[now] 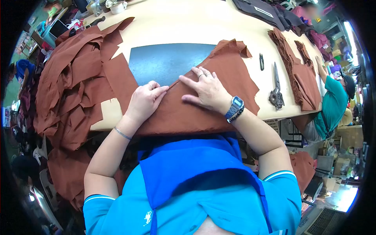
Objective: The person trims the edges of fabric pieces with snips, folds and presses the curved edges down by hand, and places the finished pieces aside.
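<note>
Nearest the camera is a blue apron (pixel 192 160) over a light blue shirt (pixel 239 207), adjacent to the near edge of the table (pixel 164 29). The cloth (pixel 231 64), a reddish-brown piece, lies at this edge, in front of the wearer, and partly overlaps the board (pixel 168 55). The left hand (pixel 147 100) pinches the far-side edge of the cloth between thumb and forefinger, its other fingers curled. The right hand (pixel 205 88) is spread palm down on the cloth, thumb apart from the fingers, fingertips close to the same edge. A chain bracelet (pixel 122 133) is on the left wrist; a watch (pixel 235 106) and a dark bracelet are on the right wrist. To the left of the cloth, a heap (pixel 74 74) of reddish-brown pieces covers the table side and hangs over its near edge. To the right, the scissors (pixel 276 88) lie flat, blades directed away from the wearer, handles toward the near edge. Slightly beyond them lie the snips (pixel 261 62), apart from the scissors. Further right, more brown pieces (pixel 307 84) lie on the table, with a person (pixel 333 105) in a green top beside that end. At the far side are dark folded fabric (pixel 260 11) at right and a white pot (pixel 116 6) at left.
</note>
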Available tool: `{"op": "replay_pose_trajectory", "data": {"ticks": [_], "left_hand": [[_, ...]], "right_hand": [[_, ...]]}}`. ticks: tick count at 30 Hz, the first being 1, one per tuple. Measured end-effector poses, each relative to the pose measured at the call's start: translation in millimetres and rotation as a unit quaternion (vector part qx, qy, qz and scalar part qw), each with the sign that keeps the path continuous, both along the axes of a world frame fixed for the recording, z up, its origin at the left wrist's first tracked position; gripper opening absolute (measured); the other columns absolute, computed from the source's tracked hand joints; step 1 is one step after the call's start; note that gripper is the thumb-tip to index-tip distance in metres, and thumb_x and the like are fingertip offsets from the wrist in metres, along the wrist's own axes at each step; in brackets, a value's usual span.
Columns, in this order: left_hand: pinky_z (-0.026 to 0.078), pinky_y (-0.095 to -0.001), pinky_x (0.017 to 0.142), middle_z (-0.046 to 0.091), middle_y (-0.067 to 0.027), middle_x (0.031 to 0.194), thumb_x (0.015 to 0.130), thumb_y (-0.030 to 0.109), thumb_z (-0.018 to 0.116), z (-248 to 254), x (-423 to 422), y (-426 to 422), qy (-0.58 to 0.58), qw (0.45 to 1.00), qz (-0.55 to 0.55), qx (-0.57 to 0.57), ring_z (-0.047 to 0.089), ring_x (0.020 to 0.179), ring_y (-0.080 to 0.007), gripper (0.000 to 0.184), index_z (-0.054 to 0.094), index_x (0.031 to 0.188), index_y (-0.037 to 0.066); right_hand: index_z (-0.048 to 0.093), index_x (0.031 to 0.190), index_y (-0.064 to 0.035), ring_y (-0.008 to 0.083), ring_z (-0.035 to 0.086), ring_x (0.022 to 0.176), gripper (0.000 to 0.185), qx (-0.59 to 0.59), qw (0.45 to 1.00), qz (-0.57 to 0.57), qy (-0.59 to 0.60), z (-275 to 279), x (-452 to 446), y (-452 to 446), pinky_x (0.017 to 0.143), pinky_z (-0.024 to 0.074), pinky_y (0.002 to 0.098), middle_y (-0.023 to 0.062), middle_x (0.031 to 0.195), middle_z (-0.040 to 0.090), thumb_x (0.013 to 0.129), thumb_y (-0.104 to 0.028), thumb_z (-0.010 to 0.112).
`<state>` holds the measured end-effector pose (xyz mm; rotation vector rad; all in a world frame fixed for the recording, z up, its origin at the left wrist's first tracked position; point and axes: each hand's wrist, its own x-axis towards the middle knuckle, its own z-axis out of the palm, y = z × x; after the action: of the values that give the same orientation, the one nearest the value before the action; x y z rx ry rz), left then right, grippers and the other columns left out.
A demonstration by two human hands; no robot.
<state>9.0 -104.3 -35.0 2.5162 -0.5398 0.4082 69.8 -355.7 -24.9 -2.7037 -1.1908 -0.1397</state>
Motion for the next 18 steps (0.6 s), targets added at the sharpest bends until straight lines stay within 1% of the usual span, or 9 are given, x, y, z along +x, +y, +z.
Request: {"op": "replay_pose_trajectory", "data": {"ticks": [3,6,9,10,12,14,15,16,18], "left_hand": [[0.051,-0.0371,0.065,0.063,-0.0065,0.086,0.089,0.015,0.068,-1,-2,-1,-0.058,0.997,0.007,0.046,0.063,0.071,-0.0252,0.014,0.075,0.101,0.012],[0.049,-0.0371,0.064,0.063,-0.0051,0.087,0.089,0.016,0.068,-1,-3,-1,-0.065,0.995,0.013,0.075,0.06,0.068,-0.0246,0.014,0.075,0.1,0.014],[0.047,-0.0358,0.063,0.063,-0.0041,0.086,0.089,0.017,0.068,-1,-4,0,-0.074,0.994,0.014,0.077,0.059,0.067,-0.0237,0.014,0.075,0.101,0.014],[0.046,-0.0357,0.065,0.063,-0.0039,0.086,0.089,0.017,0.068,-1,-4,-1,-0.068,0.995,0.016,0.074,0.06,0.068,-0.0236,0.014,0.075,0.101,0.014],[0.046,-0.0354,0.068,0.063,-0.0035,0.085,0.09,0.019,0.067,1,-4,-1,-0.055,0.996,0.016,0.072,0.06,0.07,-0.0234,0.015,0.075,0.102,0.014],[0.045,-0.0364,0.072,0.063,-0.0039,0.085,0.09,0.019,0.067,6,-2,-1,-0.034,0.997,0.015,0.064,0.061,0.074,-0.0236,0.015,0.075,0.101,0.013],[0.045,-0.0369,0.075,0.063,-0.004,0.084,0.09,0.019,0.066,9,-3,0,-0.022,0.998,0.013,0.06,0.062,0.076,-0.0237,0.015,0.075,0.101,0.013],[0.044,-0.0373,0.077,0.064,-0.0043,0.085,0.09,0.019,0.066,12,-4,3,-0.011,0.997,0.016,0.072,0.062,0.078,-0.0239,0.015,0.075,0.101,0.013],[0.044,-0.0381,0.08,0.064,-0.0049,0.086,0.091,0.019,0.066,20,-6,9,0.01,0.995,0.026,0.093,0.063,0.083,-0.0242,0.015,0.075,0.101,0.013]], "right_hand": [[0.046,0.146,-0.0298,0.0473,0.037,0.138,0.083,-0.072,0.997,-0.029,0.007,16,-22,13,0.096,0.0357,0.0764,0.0285,0.149,0.037,0.08,-0.079,0.053],[0.044,0.148,-0.0295,0.0456,0.035,0.14,0.09,-0.091,0.994,-0.053,0.015,18,-21,12,0.098,0.0307,0.0783,0.0272,0.151,0.034,0.077,-0.084,0.05],[0.049,0.145,-0.0264,0.0439,0.035,0.14,0.086,-0.073,0.991,-0.109,-0.014,13,0,-5,0.105,0.0186,0.0786,0.0221,0.149,0.041,0.079,-0.082,0.049],[0.054,0.14,-0.0204,0.0407,0.038,0.139,0.082,-0.072,0.986,-0.128,-0.076,10,5,-9,0.105,0.0219,0.0761,0.0206,0.144,0.048,0.082,-0.078,0.051],[0.06,0.131,-0.0149,0.0348,0.049,0.13,0.071,-0.007,0.992,-0.079,-0.097,9,11,-4,0.104,0.0326,0.0655,0.0169,0.132,0.057,0.086,-0.069,0.055],[0.064,0.122,-0.0125,0.0298,0.058,0.116,0.057,0.086,0.995,0.04,-0.036,10,1,14,0.097,0.043,0.0521,0.0121,0.12,0.061,0.088,-0.059,0.06],[0.063,0.124,-0.0105,0.0296,0.059,0.113,0.052,0.101,0.991,0.084,0.0,11,-8,24,0.094,0.0471,0.043,0.0127,0.119,0.062,0.089,-0.049,0.065],[0.062,0.125,-0.01,0.0301,0.058,0.115,0.052,0.1,0.99,0.09,0.033,7,-15,31,0.093,0.0485,0.0428,0.0126,0.122,0.06,0.089,-0.048,0.065],[0.062,0.127,-0.0097,0.0319,0.057,0.116,0.055,0.101,0.991,0.082,0.013,1,-19,34,0.095,0.0479,0.0442,0.013,0.125,0.058,0.09,-0.05,0.064]]}}
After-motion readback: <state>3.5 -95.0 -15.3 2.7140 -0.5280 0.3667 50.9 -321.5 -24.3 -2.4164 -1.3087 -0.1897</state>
